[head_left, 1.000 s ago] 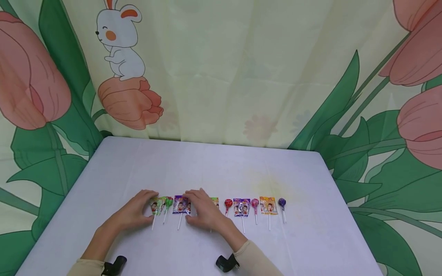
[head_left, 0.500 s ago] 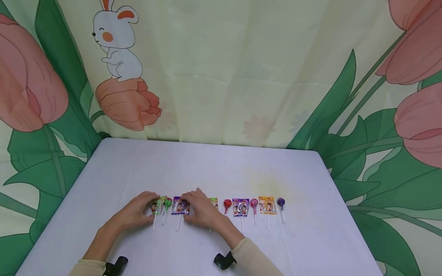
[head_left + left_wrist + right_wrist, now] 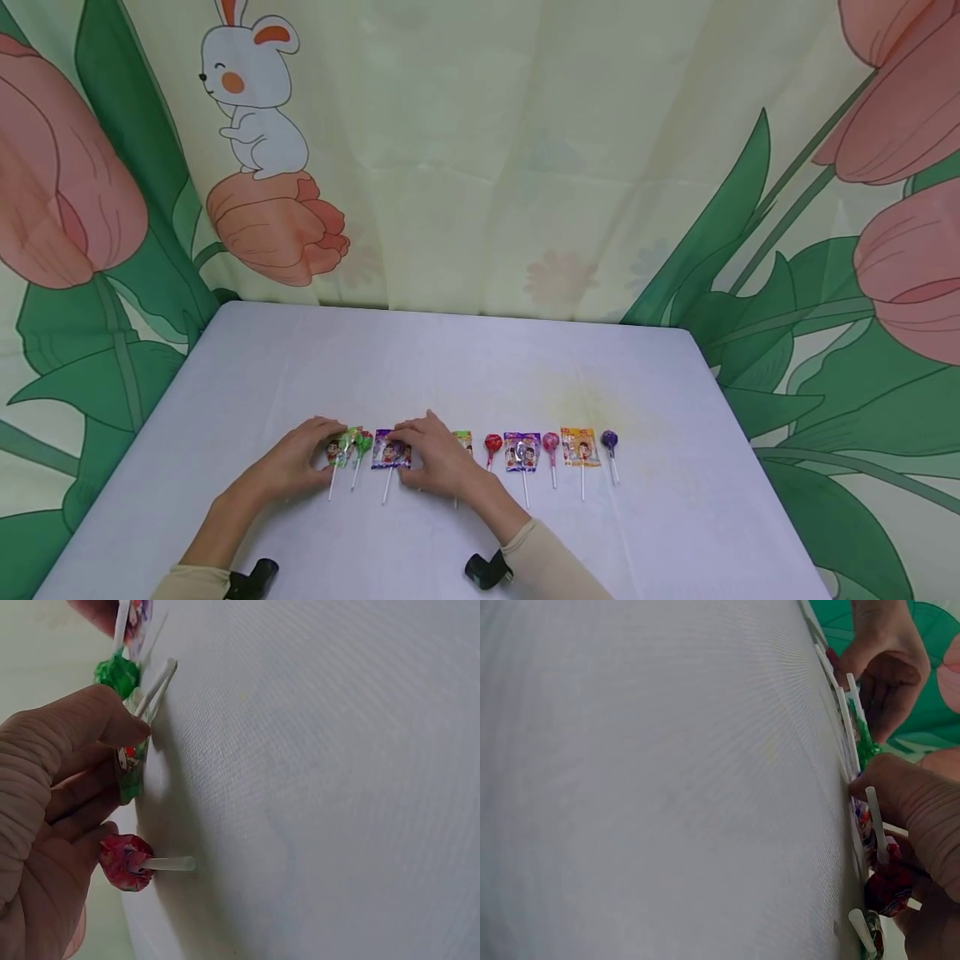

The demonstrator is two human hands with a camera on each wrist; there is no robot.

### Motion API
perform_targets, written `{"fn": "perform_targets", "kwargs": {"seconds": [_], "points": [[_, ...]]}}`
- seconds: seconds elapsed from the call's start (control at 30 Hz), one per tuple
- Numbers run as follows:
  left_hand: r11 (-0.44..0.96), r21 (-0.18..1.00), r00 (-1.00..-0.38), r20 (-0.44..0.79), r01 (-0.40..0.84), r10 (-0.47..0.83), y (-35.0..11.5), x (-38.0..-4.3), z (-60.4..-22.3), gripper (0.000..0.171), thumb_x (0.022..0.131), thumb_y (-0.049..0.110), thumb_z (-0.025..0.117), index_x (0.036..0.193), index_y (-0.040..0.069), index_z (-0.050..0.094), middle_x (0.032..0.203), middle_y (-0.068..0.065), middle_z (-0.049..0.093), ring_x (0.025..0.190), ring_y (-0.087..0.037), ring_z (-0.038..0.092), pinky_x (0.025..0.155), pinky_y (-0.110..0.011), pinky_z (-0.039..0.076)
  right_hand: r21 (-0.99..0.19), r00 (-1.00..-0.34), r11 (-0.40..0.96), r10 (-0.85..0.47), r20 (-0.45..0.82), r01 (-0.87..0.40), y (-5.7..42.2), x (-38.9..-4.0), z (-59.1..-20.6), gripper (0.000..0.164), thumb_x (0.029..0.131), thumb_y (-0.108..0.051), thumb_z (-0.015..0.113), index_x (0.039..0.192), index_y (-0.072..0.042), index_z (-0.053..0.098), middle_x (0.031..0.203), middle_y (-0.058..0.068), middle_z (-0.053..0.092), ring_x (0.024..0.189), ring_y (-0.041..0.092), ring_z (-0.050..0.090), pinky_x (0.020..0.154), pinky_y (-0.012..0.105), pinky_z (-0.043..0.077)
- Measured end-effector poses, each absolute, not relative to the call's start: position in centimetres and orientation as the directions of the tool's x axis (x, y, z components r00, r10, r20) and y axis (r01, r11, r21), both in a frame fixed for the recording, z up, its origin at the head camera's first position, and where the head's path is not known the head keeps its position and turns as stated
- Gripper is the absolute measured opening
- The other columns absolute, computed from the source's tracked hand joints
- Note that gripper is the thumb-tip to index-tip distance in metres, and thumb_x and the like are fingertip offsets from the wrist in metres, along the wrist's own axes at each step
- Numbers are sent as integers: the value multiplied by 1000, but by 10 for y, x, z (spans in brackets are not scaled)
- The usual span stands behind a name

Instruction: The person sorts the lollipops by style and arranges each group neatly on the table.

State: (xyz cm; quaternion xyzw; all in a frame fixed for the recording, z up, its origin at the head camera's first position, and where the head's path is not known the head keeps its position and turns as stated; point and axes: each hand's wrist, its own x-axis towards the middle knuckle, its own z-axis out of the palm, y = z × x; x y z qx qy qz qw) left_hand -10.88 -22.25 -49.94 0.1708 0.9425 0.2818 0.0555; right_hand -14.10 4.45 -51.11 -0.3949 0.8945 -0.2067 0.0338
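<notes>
My left hand [image 3: 296, 462] pinches a lollipop in a flat green wrapper [image 3: 339, 450], its thumb near the stick in the left wrist view. Beside that hand is a round red lollipop [image 3: 126, 862], hidden from the head view. A round green lollipop [image 3: 364, 442] lies just right of the flat green one. My right hand [image 3: 442, 462] holds the right side of a lollipop in a flat purple wrapper [image 3: 388, 452], fingers at its top edge and thumb below. Under the right palm sits a dark red round lollipop [image 3: 889, 889]. All the sticks seen in the head view point toward me.
The row continues right with a partly covered green-wrapped lollipop [image 3: 465, 440], a red one [image 3: 492, 443], a purple-wrapped one [image 3: 522, 452], a pink one [image 3: 551, 442], an orange-wrapped one [image 3: 581, 447] and a dark purple one [image 3: 609, 438]. A white cloth [image 3: 480, 367] covers the table.
The hands stay nearly in place. The stick of the flat green lollipop swings slightly right, then back left. My right hand shifts a little left over the purple wrapper.
</notes>
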Motion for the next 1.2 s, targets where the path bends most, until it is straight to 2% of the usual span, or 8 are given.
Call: {"fn": "perform_targets", "kwargs": {"seconds": [0.43,0.7,1.0,1.2], "points": [[775,566,-943,13,282,334,-223,-124,-496,58,78,1,80,132,-5,62,130,-20,62,125,-43,57,104,-59,48,-414,-687,591,-716,126,-692,45,-141,-515,48,89,-21,75,135,-12,64,136,2,64,133,18,53,126,47,24],[784,550,-939,3,289,344,-222,-149,-484,60,79,0,81,135,-6,59,133,-23,60,127,-45,55,106,-61,46,-395,-695,605,-708,130,-691,44,-141,-515,45,89,-19,74,133,-13,66,132,0,66,130,16,55,125,48,25],[761,555,-925,47,337,376,-220,-178,-478,59,79,-3,79,134,-8,59,131,-25,61,124,-46,56,105,-61,46,-420,-702,603,-701,127,-678,46,-140,-516,45,90,-19,73,134,-13,65,134,-1,65,132,15,55,125,50,25],[776,553,-934,10,302,357,-221,-196,-480,61,80,-3,79,136,-8,57,133,-26,60,127,-46,54,108,-60,45,-407,-697,600,-703,143,-689,46,-140,-518,45,91,-22,73,135,-15,65,134,-2,65,130,14,56,125,49,25]]}}
